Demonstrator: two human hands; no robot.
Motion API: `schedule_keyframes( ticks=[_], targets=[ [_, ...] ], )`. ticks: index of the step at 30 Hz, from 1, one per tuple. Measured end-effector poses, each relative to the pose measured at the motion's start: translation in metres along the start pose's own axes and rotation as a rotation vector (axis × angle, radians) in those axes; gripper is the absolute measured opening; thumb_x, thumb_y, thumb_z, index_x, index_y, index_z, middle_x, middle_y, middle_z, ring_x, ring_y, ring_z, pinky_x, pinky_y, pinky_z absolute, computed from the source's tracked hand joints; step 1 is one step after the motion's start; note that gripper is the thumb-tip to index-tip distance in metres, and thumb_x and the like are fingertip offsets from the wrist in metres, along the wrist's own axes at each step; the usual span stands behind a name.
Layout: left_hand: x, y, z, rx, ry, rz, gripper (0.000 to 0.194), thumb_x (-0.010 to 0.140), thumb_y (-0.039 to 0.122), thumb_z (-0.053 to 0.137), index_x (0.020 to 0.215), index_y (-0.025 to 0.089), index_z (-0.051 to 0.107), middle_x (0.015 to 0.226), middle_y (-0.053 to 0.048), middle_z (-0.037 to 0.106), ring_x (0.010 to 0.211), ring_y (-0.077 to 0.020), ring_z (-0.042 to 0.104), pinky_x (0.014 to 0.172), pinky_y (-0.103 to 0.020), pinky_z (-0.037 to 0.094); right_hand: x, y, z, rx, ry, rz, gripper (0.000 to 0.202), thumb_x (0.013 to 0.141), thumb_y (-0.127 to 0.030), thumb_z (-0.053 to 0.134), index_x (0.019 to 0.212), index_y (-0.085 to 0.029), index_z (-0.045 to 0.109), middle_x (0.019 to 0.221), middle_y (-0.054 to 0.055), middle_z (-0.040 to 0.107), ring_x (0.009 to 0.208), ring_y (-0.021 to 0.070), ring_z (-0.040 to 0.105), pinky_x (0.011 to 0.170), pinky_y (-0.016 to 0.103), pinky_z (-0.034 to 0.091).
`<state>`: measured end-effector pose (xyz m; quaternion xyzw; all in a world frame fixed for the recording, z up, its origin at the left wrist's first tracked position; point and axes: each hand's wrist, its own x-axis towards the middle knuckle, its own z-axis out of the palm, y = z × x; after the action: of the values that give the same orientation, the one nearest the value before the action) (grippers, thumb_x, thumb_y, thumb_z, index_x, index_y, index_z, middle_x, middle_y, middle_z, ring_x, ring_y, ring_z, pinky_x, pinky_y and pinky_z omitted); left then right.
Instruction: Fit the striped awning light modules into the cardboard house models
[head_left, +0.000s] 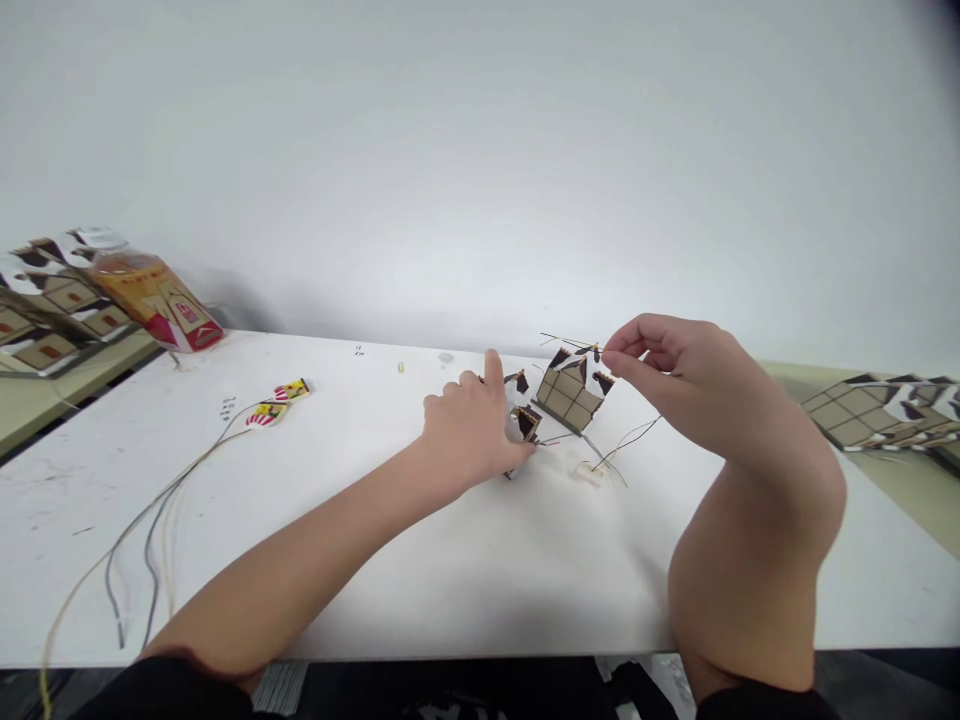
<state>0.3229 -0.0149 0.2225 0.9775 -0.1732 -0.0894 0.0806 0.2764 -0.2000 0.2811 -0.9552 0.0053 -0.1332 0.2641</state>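
My left hand [474, 425] grips the left part of a small model house [527, 423] with dark roofs and white snow-like patches. The thumb lies along its near side, and the palm hides much of that part. The house's tan tiled wall [568, 398] stands just to the right, tilted. My right hand [667, 375] is raised at the right of the house with thumb and forefinger pinched on thin dark wires [568, 341] near the roof top. More thin wires [628, 440] trail from the house's lower right onto the table, by a small whitish lump [589, 473].
On the white table [360, 590], two small yellow-and-red printed pieces [268, 413] with long wires [161, 495] lie at left. A drink bottle [154, 300] leans at the back left beside more model houses [56, 305]. Other model houses [877, 410] stand at far right.
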Motion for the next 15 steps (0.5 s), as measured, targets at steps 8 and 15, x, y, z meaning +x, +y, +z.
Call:
schedule_keyframes(
  ticks=[8,15],
  targets=[
    [0.011,-0.045,-0.033,-0.471,-0.038,0.164,0.110,0.057,0.057,0.073,0.145,0.026,0.015,0.111,-0.013,0.059,0.092,-0.0281,0.060,0.074,-0.038,0.050,-0.001,0.003,-0.001,0.017,0.032,-0.029,0.016,0.087,-0.034,0.057,0.079,-0.022,0.063,0.064,-0.001,0.055,0.048,0.0068,0.041,0.038,0.019,0.030],
    [0.009,-0.081,-0.070,-1.150,0.006,0.233,0.077,0.070,0.042,0.063,0.138,0.024,0.033,0.115,-0.009,0.059,0.097,-0.0247,0.062,0.081,-0.038,0.051,-0.006,-0.006,-0.003,0.091,0.039,-0.110,0.015,0.088,-0.034,0.058,0.082,-0.022,0.065,0.057,-0.003,0.050,0.044,0.0059,0.036,0.038,0.021,0.024]
  ],
)
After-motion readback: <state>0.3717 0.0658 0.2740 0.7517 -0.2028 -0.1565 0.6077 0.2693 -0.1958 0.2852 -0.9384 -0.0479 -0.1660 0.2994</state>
